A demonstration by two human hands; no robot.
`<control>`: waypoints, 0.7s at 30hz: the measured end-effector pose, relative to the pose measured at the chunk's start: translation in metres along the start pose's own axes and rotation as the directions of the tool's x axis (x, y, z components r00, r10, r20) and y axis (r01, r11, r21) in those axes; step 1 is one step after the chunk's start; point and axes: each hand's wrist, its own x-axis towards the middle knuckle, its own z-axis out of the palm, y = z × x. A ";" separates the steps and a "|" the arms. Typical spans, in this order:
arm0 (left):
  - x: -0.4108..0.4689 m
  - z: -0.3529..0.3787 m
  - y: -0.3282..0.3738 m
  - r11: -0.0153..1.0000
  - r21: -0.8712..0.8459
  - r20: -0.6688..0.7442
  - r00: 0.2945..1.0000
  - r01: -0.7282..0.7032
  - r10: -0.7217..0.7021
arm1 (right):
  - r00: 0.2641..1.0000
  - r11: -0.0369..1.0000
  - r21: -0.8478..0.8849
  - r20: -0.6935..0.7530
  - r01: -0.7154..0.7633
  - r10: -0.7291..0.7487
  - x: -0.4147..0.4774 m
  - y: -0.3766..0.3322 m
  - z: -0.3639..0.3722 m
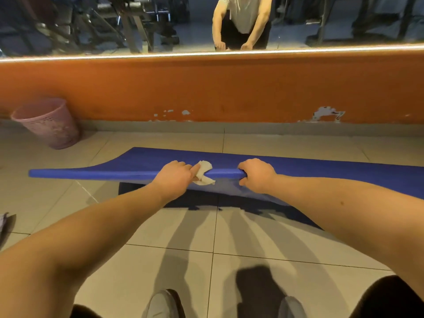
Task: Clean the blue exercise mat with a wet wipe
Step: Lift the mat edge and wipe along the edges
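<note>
The blue exercise mat (321, 171) lies across the tiled floor in front of me, its near edge lifted off the tiles. My left hand (173, 177) grips that raised edge together with a crumpled white wet wipe (203, 172), which sticks out to the right of my fingers. My right hand (258, 174) grips the same edge a short way to the right, fingers curled under it. The mat's left end hangs free above the floor.
A pink mesh waste basket (49, 123) stands at the left by the orange wall (206, 88). A mirror (160, 24) above the wall reflects me and gym machines. My shoes (163, 304) and knees are at the bottom edge.
</note>
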 end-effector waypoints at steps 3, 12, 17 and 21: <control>-0.021 0.019 -0.025 0.999 -0.016 0.022 0.999 0.036 -0.036 | 1.000 1.000 -0.018 0.023 0.012 -0.012 -0.001 -0.003 0.001; -0.019 -0.001 -0.008 0.981 -0.192 0.141 0.990 0.011 0.016 | 0.999 0.998 -0.068 0.053 0.007 -0.004 -0.004 -0.018 0.006; 0.024 -0.018 0.053 0.992 -0.077 0.105 0.988 -0.102 0.110 | 0.997 0.998 -0.067 0.079 -0.010 0.015 -0.009 -0.011 0.005; 0.011 0.003 0.024 0.991 -0.097 0.049 0.994 -0.090 0.095 | 0.999 0.998 -0.060 0.047 -0.008 0.011 -0.007 -0.004 -0.002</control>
